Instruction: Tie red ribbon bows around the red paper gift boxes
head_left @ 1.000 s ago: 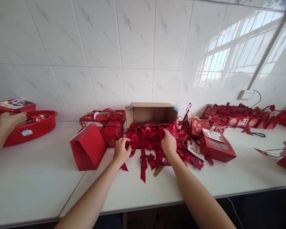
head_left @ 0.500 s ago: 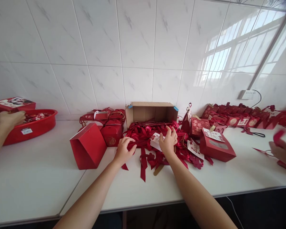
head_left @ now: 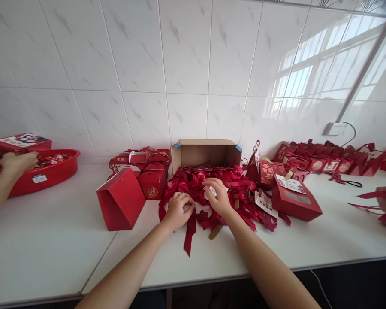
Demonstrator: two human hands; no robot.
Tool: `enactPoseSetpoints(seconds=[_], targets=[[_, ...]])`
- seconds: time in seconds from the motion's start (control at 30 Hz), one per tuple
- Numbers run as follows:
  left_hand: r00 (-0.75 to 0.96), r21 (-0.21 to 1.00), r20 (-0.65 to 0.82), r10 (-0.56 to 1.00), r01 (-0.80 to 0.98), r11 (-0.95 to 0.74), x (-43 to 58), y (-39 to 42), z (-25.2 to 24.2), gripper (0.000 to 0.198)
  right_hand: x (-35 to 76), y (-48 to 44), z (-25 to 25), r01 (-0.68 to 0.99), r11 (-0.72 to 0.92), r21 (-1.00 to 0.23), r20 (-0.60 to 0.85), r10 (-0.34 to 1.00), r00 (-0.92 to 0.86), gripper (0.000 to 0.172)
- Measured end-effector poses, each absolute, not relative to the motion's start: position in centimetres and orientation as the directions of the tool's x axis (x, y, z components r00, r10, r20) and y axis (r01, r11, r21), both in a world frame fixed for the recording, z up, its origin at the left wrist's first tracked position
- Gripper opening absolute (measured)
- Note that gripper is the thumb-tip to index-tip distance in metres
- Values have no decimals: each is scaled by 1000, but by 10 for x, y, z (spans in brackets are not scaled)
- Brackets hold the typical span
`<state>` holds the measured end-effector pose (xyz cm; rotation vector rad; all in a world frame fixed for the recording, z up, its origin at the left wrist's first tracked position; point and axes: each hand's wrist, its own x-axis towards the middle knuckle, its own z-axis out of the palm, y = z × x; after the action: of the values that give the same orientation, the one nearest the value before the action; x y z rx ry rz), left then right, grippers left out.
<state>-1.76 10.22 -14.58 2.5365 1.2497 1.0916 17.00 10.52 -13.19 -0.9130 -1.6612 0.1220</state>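
Note:
My left hand (head_left: pixel 179 211) pinches a dark red satin ribbon (head_left: pixel 190 229) between thumb and fingertips; the ribbon's cut end hangs down onto the white table. Over the front of the heap of red ribbons (head_left: pixel 183 182), my right hand (head_left: pixel 218 196) hovers or rests with loosely bent fingers apart, partly covering a white printed tag (head_left: pixel 209 192). Whether its fingertips touch the ribbons I cannot tell. The heap spills out of a cardboard box (head_left: pixel 206 142) lying open toward me. A dark red flower-shaped piece (head_left: pixel 203 216) lies just below my hands.
Left of the heap stand a plain red gift box (head_left: pixel 120 199) and several decorated boxes (head_left: pixel 152 182). At right lies a windowed red box (head_left: pixel 297 201), with rows of finished-looking boxes (head_left: pixel 328 156) behind. Other people's hands work at a red basin (head_left: pixel 56 171) and the right edge.
My left hand has moved slightly right and closed on a ribbon, whose end has shifted. My right hand has moved left over the white tag.

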Motion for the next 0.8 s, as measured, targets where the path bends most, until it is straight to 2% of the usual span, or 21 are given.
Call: enactPoseSetpoints(seconds=[0.3, 0.57, 0.8], targets=[[473, 360, 525, 707, 630, -688, -14, 97, -151, 9, 167, 102, -132, 430, 711, -556, 738, 660, -138, 34], [259, 355, 696, 670, 687, -634, -23, 104, -141, 10, 165, 102, -134, 426, 712, -558, 706, 677, -207, 34], [230, 314, 757, 611, 693, -649, -23, 103, -139, 11, 161, 101, -134, 417, 753, -509, 732, 634, -251, 20]])
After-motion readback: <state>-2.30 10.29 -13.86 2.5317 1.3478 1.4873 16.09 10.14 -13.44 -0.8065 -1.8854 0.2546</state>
